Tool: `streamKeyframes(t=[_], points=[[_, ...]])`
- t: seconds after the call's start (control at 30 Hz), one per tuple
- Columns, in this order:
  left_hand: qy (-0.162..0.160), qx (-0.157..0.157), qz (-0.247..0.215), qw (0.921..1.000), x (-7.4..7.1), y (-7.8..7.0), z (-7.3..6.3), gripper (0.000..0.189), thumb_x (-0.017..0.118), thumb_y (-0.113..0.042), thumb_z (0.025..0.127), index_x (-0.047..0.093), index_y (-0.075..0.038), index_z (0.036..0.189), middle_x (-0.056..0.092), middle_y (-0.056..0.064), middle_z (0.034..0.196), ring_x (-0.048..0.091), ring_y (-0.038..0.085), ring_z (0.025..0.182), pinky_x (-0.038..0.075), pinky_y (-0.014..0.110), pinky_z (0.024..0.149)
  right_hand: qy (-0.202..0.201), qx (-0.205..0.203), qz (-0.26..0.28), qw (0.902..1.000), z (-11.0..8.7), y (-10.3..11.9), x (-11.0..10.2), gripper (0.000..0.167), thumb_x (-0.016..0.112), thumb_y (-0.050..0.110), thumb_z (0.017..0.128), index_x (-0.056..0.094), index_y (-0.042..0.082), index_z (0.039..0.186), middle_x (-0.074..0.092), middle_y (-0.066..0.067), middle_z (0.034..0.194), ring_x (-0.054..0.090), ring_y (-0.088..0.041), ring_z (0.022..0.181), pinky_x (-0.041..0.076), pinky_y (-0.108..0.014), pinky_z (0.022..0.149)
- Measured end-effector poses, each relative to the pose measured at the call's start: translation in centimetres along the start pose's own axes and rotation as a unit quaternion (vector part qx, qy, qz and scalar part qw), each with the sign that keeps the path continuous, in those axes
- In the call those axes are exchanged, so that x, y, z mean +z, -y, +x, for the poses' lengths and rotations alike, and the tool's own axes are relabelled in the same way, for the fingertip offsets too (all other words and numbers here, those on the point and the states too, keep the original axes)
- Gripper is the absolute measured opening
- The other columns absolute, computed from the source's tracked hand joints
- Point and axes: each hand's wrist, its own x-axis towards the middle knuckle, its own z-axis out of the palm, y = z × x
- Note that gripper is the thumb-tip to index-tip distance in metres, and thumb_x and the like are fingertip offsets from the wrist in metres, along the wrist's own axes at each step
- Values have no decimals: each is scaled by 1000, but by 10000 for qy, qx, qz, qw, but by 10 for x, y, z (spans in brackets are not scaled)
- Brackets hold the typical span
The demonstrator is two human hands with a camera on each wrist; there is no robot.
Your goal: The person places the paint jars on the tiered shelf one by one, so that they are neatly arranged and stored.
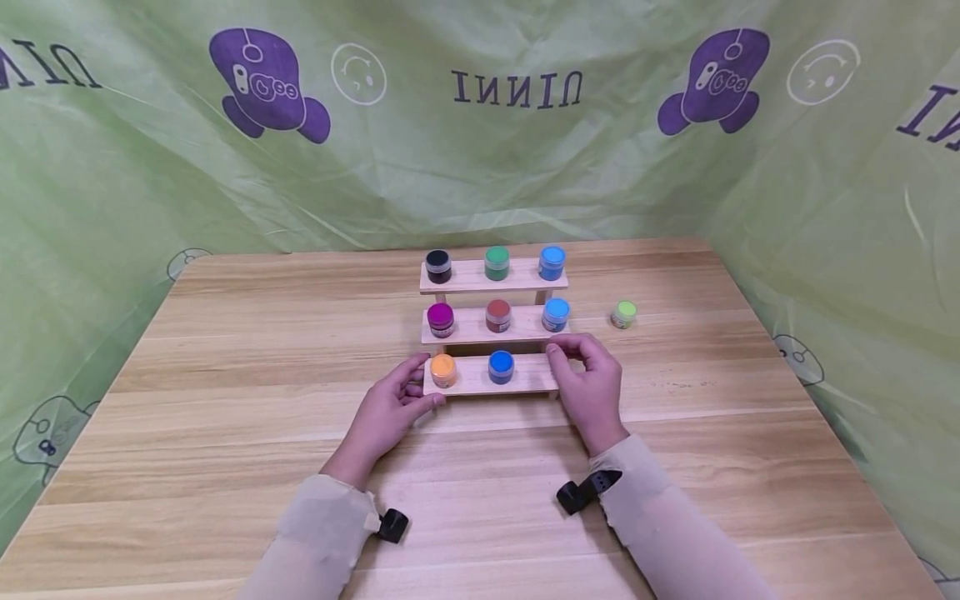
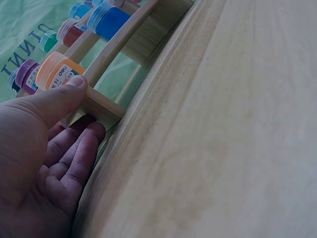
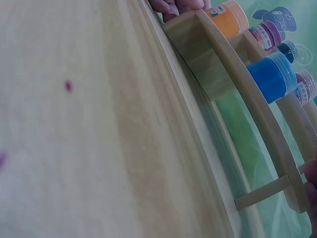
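Note:
A three-tier wooden display rack (image 1: 472, 385) stands on the table with small paint jars on its steps. My left hand (image 1: 386, 421) holds the left end of the lowest step, thumb at the front edge beside the orange jar (image 1: 443, 372) and fingers curled below in the left wrist view. At the right end of that step, my right hand (image 1: 592, 387) grips the board between thumb and fingers; the right wrist view shows only a sliver of it. A dark blue jar (image 1: 501, 367) sits mid-step. The left hand's fingertips are partly hidden.
The middle step bears purple (image 1: 440, 320), brown-red (image 1: 498, 317) and light blue (image 1: 556, 315) jars. On top are black (image 1: 438, 267), green (image 1: 497, 263) and blue (image 1: 552, 263) jars. A lime-green jar (image 1: 624, 314) stands on the table (image 1: 225, 375) to the right. Green cloth (image 1: 480, 183) hangs behind.

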Motion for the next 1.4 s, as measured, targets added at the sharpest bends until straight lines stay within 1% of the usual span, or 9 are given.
streamKeyframes(t=[0.17,0.3,0.47,0.53,0.63,0.83,1.1,1.4], points=[[-2,0,10,10000,0,0,0,69,81,-18,86,50,-13,147,65,9,123,64,21,98,55,34,87,-104,-61,-25,9999,2,-2,-3,7,68,-2,90,73,-3,94,72,-10,89,63,-11,85,51,-22,83],[-19,-10,34,10000,0,0,0,68,81,-18,86,50,-14,147,65,9,123,64,21,98,55,32,86,-213,-33,-40,9998,4,-4,-5,7,68,-2,89,73,-2,93,72,-11,89,62,-8,84,50,-21,82],[-21,122,-20,9999,1,2,1,68,81,-16,86,50,-11,147,65,12,122,65,21,97,55,29,84,-332,82,-83,9994,6,-8,-8,6,67,-1,90,73,-2,92,72,-12,88,62,-7,82,50,-22,82],[-11,160,-47,9999,1,2,1,68,81,-15,86,50,-10,147,65,13,121,65,21,97,55,28,84,-383,147,-104,9991,7,-10,-9,7,67,-1,90,73,-1,92,72,-12,87,62,-7,82,50,-22,82],[-11,137,-47,9999,1,2,1,68,81,-15,86,50,-10,146,65,12,121,65,21,97,55,30,84,-448,245,-98,9986,9,-12,-10,8,66,-1,90,74,0,91,71,-11,85,62,-8,82,50,-22,81],[9,123,-55,9999,1,3,2,68,81,-16,87,50,-10,147,65,13,122,65,22,98,55,30,85,-565,565,-95,9968,13,-17,-14,8,66,3,91,74,0,93,71,-12,89,62,-11,84,49,-23,82],[12,129,-39,9999,0,4,2,68,81,-19,87,50,-11,147,65,12,122,65,21,98,55,31,85,-637,1042,-177,9924,16,-24,-19,12,67,7,92,73,-1,99,71,-11,94,60,-12,83,47,-21,74],[20,154,5,9999,0,3,1,69,81,-18,86,50,-11,147,65,12,123,65,21,98,55,28,84,-803,1219,-120,9892,22,-34,-27,14,67,9,93,73,-1,101,70,-10,96,59,-11,81,47,-19,72]])
